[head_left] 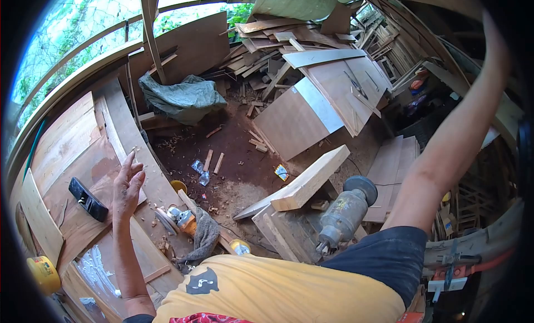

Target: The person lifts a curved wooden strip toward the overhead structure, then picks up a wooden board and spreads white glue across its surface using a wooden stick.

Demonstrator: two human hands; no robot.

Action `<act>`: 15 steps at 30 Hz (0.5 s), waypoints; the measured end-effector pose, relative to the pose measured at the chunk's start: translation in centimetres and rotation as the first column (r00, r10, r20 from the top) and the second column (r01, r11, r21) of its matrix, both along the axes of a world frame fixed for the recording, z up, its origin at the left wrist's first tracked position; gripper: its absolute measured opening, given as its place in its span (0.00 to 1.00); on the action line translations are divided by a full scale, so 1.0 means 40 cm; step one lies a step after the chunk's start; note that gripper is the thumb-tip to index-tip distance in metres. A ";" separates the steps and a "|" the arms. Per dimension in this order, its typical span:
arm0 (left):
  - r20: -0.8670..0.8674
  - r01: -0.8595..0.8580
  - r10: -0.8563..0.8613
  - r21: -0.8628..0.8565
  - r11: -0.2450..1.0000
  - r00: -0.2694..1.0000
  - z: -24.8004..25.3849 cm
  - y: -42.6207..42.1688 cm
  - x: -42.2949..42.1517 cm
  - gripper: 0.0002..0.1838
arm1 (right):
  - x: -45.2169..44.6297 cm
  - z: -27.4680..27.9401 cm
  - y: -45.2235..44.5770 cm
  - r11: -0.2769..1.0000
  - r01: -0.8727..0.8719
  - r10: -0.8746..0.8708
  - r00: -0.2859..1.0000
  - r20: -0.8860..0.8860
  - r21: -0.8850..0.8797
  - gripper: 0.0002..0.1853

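Observation:
My left hand [128,185] is raised over the wooden workbench [153,181], with its fingers stretched out and nothing clearly held in them. Just left of it, a black hand plane [88,199] lies on the wooden panels [69,134]. Below and to the right of this hand is an orange angle grinder [185,220] with a grey cloth [203,234] beside it. My right arm [445,150] reaches up toward the upper right edge, where the hand itself is lost outside the visible circle.
A grey electric motor [347,209] stands near my body beside a thick wooden plank [311,181]. Large plywood sheets [295,123] lean mid-scene, with stacked scrap boards [278,36] behind. A grey-green tarp [181,98] hangs near the fence. Offcuts [213,162] litter the dirt floor. A yellow tub [43,274] sits at left.

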State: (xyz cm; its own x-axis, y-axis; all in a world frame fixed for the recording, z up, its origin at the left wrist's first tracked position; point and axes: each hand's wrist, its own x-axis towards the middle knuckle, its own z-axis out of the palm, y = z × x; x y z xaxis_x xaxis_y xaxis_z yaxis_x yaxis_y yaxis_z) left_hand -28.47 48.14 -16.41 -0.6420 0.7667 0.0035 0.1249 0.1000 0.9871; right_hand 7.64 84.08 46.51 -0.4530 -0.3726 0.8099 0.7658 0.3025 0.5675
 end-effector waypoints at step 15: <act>0.134 -0.065 0.051 0.099 0.993 0.990 -0.043 -0.077 0.034 0.32 | -0.418 -0.443 -0.062 0.998 -0.053 0.058 0.982 -0.180 0.032 0.19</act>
